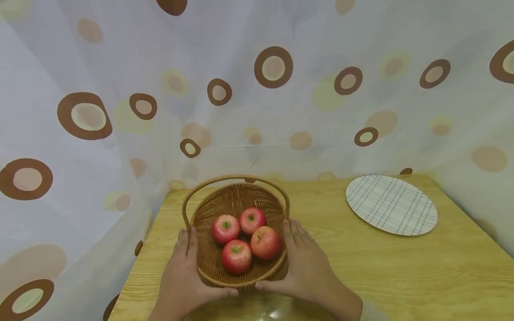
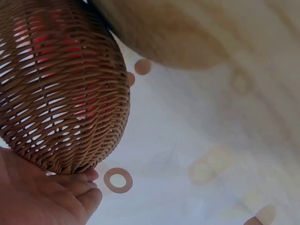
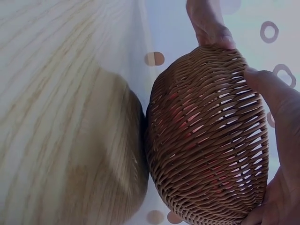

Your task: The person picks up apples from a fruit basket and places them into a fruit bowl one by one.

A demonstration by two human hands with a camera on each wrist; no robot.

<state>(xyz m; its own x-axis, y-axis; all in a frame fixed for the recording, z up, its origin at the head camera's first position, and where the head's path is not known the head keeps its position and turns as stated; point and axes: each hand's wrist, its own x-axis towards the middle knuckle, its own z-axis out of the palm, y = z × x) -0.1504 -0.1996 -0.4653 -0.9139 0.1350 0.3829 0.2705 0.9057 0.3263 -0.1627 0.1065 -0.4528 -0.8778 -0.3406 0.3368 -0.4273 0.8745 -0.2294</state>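
A brown wicker basket (image 1: 206, 254) with an arched handle (image 1: 234, 177) is at the left part of the table, and several red apples (image 1: 237, 257) sit in it. My left hand (image 1: 182, 274) holds its left side, fingers along the wall and thumb pointing in along the near rim. On the opposite side my right hand (image 1: 309, 269) grips the basket, its thumb also on the near rim. The left wrist view has the left fingers (image 2: 77, 190) against the woven wall. In the right wrist view the basket's rounded underside (image 3: 206, 136) is close to the wooden tabletop.
A white oval placemat (image 1: 391, 205) with a grey checked pattern lies at the back right of the wooden table (image 1: 401, 272). A pale curtain (image 1: 305, 40) with brown and yellow circles hangs behind the table and along both sides.
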